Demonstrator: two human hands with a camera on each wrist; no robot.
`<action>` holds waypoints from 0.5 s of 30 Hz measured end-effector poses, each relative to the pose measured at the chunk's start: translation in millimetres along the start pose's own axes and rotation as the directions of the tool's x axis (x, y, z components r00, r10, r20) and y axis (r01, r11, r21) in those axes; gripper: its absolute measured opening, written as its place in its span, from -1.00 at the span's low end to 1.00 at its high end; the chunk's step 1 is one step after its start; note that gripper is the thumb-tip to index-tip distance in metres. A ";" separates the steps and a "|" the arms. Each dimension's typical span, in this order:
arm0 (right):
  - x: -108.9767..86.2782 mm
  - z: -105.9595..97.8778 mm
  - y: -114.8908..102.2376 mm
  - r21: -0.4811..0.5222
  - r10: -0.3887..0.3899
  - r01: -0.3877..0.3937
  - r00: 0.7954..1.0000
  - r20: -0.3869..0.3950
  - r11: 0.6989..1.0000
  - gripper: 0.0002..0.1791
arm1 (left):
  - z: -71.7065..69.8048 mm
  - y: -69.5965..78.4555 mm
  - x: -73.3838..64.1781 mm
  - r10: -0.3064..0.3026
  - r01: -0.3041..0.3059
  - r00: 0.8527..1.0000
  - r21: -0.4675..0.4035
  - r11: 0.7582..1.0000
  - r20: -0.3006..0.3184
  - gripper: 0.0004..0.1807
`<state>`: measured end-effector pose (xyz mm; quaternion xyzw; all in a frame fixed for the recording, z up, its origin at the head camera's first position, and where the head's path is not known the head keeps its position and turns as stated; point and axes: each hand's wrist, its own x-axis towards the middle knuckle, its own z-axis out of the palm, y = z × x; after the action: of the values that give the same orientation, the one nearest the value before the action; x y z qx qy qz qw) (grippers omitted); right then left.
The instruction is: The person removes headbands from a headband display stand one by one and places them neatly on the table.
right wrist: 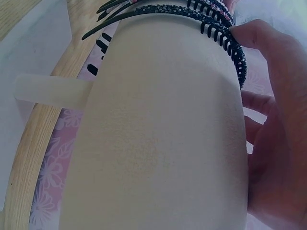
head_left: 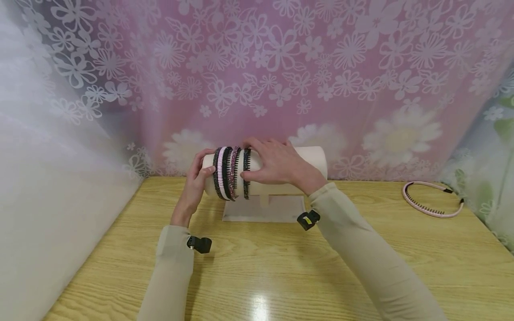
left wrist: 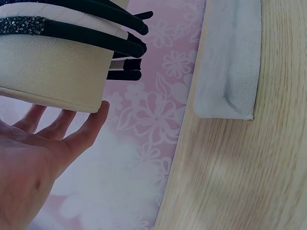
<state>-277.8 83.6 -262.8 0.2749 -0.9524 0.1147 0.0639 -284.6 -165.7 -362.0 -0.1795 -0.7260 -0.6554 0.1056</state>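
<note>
On the cream display roll, the right hand pinches the rightmost glittery headband; the left hand grips one end.

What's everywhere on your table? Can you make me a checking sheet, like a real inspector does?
Surface: wood-grain table, with a bright shine near its front.
Job's things: several headbands sit around a cream roll, held up over a pale base.
Clutter: one loose pink headband lies at the right.
Grips: left grip holds the roll's left end; right grip is on the rightmost dark sparkly headband, thumb touching it.
Cables: nothing seen.
Surroundings: pink flowery curtain behind, white sheet at the left.
</note>
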 end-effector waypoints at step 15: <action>-3.7 -0.8 1.8 -0.027 -0.017 0.017 1.000 0.017 0.999 -0.12 | -0.5 -2.4 1.2 0.006 -0.006 1.000 -0.007 1.000 0.004 -0.46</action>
<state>-275.6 87.1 -263.1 0.2831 -0.9520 0.0988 0.0609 -286.7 -166.3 -363.7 -0.1833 -0.7235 -0.6571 0.1056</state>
